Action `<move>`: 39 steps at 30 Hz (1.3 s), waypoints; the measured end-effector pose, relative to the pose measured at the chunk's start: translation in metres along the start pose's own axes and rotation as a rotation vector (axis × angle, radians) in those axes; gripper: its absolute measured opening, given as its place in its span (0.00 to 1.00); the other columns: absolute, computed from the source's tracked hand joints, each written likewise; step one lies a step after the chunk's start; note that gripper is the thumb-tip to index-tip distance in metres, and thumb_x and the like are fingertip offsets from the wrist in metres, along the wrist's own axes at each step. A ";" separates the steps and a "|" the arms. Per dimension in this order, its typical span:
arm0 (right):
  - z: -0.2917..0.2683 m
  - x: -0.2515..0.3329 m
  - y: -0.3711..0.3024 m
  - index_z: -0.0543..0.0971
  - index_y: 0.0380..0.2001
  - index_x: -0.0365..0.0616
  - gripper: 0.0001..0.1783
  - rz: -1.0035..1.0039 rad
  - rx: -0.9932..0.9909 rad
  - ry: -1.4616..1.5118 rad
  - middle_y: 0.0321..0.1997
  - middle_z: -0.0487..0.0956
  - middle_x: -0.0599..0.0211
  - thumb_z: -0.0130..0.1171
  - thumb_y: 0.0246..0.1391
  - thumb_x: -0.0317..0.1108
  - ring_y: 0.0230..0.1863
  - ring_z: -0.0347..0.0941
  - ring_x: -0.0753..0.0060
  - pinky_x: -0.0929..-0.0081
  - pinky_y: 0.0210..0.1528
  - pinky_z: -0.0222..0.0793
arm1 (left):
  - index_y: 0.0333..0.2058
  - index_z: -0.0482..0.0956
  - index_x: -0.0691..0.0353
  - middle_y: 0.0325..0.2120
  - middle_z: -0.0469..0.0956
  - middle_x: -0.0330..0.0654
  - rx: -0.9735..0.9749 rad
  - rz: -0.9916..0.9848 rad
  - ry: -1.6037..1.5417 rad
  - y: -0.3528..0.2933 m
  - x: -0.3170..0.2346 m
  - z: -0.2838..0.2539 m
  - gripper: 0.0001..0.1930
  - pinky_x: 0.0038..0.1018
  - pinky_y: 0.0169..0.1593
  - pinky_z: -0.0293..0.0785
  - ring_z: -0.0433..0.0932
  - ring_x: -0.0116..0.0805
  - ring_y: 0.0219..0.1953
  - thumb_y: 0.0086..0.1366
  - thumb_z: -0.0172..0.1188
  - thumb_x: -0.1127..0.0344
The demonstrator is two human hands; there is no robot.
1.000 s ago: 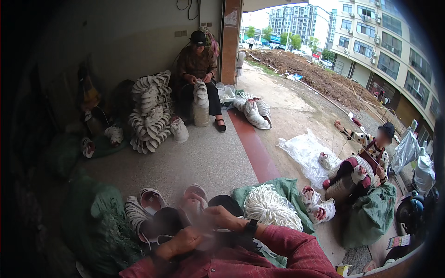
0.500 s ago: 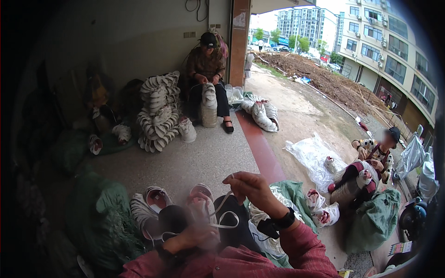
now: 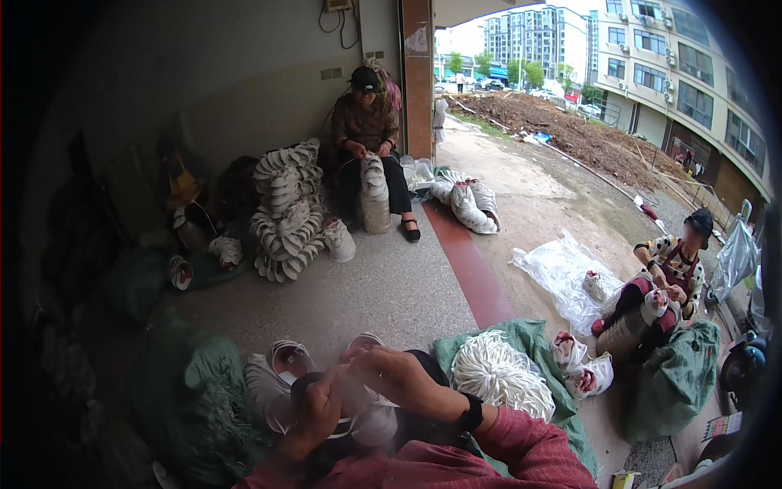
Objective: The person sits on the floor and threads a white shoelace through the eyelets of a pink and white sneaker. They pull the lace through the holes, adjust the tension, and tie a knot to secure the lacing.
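Observation:
Both of my hands meet over a white shoe upper [image 3: 376,425] with a reddish lining, which stands at my lap. My left hand [image 3: 319,403] is closed, its fingertips up against the right one. My right hand [image 3: 399,376] reaches across the top, fingers bent down and pinched together on a white shoelace. A loop of that lace [image 3: 344,429] shows below the hands; the fingertips and the eyelets are hidden or blurred. More white uppers [image 3: 267,387] stand nested in a row just left of my hands.
A bundle of white laces [image 3: 501,376] lies on a green sack [image 3: 570,424] at my right. Another green sack [image 3: 191,391] bulges at left. Two people sit working on uppers, one by the stacked uppers [image 3: 289,212], one beside a plastic sheet [image 3: 562,277]. Loose uppers [image 3: 582,367] lie right.
My right hand has come down and left from holding the lace up, and my left hand has risen to meet it. The view has shifted slightly, showing the lace bundle more fully.

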State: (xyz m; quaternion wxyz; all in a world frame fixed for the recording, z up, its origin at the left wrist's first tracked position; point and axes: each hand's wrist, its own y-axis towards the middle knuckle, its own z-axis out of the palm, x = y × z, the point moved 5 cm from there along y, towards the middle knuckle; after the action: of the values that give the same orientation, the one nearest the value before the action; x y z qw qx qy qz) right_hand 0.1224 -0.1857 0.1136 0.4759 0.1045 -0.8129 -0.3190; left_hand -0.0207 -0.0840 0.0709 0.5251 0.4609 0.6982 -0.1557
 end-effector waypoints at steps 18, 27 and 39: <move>0.013 -0.033 -0.003 0.84 0.42 0.41 0.09 0.376 -0.032 0.280 0.40 0.79 0.68 0.63 0.61 0.30 0.42 0.77 0.78 0.81 0.43 0.71 | 0.47 0.81 0.65 0.19 0.72 0.31 -0.065 -0.033 -0.142 -0.005 -0.006 0.004 0.12 0.20 0.27 0.65 0.69 0.17 0.22 0.74 0.52 0.66; 0.018 -0.038 -0.010 0.85 0.43 0.43 0.10 0.610 0.100 0.548 0.30 0.78 0.79 0.63 0.62 0.34 0.29 0.72 0.90 0.86 0.29 0.67 | 0.47 0.82 0.61 0.16 0.68 0.27 -0.075 -0.064 -0.005 -0.001 -0.009 0.011 0.13 0.19 0.23 0.62 0.65 0.14 0.19 0.75 0.51 0.64; 0.025 -0.047 -0.004 0.85 0.42 0.41 0.08 0.288 0.146 0.255 0.37 0.78 0.75 0.65 0.59 0.27 0.39 0.73 0.84 0.83 0.41 0.69 | 0.43 0.80 0.67 0.21 0.73 0.36 0.013 -0.042 -0.042 -0.007 0.010 0.006 0.11 0.24 0.29 0.69 0.72 0.21 0.25 0.72 0.52 0.67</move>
State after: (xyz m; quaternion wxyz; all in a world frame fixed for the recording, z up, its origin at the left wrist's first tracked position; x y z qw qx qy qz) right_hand 0.1250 -0.1559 0.0696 0.6070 0.0608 -0.7735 -0.1719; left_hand -0.0228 -0.0871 0.0584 0.5333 0.4462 0.6955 -0.1809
